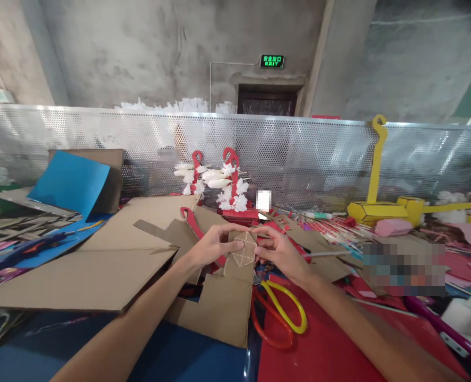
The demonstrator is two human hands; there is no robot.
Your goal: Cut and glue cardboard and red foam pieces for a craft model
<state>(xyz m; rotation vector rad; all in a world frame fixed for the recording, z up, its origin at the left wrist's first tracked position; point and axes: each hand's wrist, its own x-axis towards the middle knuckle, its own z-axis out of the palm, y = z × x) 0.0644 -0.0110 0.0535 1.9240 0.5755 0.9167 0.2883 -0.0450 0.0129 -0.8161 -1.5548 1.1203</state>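
Between my two hands is a small cardboard hexagon (243, 250) with pale lines crossing its face. My left hand (218, 244) pinches its left side, thumb lying on the front. On the right edge, the fingers of my right hand (274, 248) are closed on the same piece. Just below lies a larger notched cardboard sheet (223, 307). Scissors with one yellow and one red handle (285, 307) rest below my right hand, their blades mostly hidden. A red hook-shaped strip (191, 220) lies close to my left hand, partly covered by it.
A big folded cardboard sheet (80, 276) spreads over the left side, near a blue sheet (70, 183). Red sheets (319, 339) lie at right. Red hooked pieces with white flowers (233, 183) stand ahead, a yellow hooked piece (378, 207) farther right. A perforated metal panel (148, 138) borders the back.
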